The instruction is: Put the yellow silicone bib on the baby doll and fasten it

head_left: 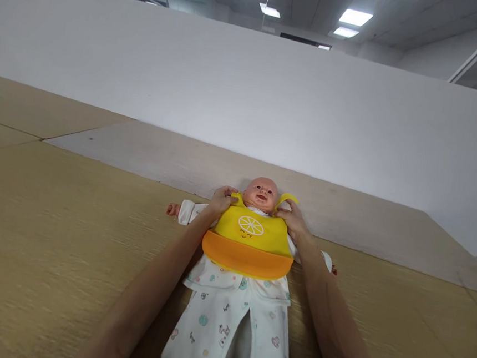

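A baby doll (261, 192) in white patterned pyjamas (230, 317) lies on its back on a tan mat, head away from me. A yellow silicone bib (250, 238) with an orange pocket and a lemon print rests on its chest. My left hand (221, 200) is closed on the bib's left neck strap beside the doll's shoulder. My right hand (292, 217) pinches the bib's right strap (286, 199), which curls up next to the doll's head. Both forearms reach in along the doll's sides.
The tan wood-grain mat (49, 240) spreads wide to the left and right. A paler panel (161, 155) lies behind the doll's head. A white partition wall (246, 90) rises behind it, with ceiling lights above.
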A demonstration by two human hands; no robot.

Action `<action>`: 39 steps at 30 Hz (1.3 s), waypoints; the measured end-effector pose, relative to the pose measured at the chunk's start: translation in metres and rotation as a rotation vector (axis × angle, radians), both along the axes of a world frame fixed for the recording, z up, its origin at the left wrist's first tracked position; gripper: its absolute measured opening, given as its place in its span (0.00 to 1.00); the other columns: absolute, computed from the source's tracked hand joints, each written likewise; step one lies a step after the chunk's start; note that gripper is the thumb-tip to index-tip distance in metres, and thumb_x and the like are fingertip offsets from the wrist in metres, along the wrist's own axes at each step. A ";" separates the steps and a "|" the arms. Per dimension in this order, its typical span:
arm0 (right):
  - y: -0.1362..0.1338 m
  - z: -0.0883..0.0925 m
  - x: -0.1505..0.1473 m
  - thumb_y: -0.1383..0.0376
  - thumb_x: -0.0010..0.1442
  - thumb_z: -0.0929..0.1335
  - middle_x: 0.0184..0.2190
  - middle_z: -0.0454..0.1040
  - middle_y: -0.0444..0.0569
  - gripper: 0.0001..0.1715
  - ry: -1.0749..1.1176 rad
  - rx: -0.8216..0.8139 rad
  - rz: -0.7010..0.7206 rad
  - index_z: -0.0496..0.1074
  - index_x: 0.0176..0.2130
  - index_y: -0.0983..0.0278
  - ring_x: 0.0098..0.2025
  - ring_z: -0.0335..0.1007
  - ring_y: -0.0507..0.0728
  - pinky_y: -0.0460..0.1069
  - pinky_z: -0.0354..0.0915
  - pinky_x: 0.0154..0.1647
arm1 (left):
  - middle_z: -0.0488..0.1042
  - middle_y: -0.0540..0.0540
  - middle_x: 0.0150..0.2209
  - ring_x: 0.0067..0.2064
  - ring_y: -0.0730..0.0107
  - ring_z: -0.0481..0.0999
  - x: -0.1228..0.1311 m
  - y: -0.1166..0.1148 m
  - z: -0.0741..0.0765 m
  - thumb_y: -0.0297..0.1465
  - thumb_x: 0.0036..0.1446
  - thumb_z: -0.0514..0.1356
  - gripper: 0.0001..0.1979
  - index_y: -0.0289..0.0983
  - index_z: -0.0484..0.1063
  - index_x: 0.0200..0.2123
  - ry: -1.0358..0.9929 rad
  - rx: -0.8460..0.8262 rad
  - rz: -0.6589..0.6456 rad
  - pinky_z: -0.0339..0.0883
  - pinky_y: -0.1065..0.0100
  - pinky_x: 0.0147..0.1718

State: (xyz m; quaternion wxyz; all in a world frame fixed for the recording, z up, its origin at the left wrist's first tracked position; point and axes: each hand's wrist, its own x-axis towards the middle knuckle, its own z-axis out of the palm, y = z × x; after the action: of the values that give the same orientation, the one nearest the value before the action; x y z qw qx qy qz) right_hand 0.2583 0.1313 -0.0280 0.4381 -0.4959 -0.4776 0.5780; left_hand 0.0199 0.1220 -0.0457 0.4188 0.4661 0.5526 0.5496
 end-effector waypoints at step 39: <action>0.027 -0.027 -0.004 0.61 0.48 0.65 0.47 0.70 0.49 0.23 0.010 0.409 0.054 0.65 0.46 0.60 0.46 0.67 0.54 0.50 0.66 0.42 | 0.76 0.46 0.32 0.26 0.74 0.71 -0.001 -0.013 0.014 0.26 0.38 0.64 0.26 0.32 0.70 0.45 -0.144 -0.066 -0.052 0.65 0.72 0.26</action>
State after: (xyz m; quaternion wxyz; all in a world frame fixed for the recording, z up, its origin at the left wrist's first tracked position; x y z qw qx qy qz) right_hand 0.2541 0.1582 -0.0547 0.5162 -0.3807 -0.5959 0.4832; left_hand 0.0193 0.1093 -0.0321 0.4867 0.4254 0.5264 0.5523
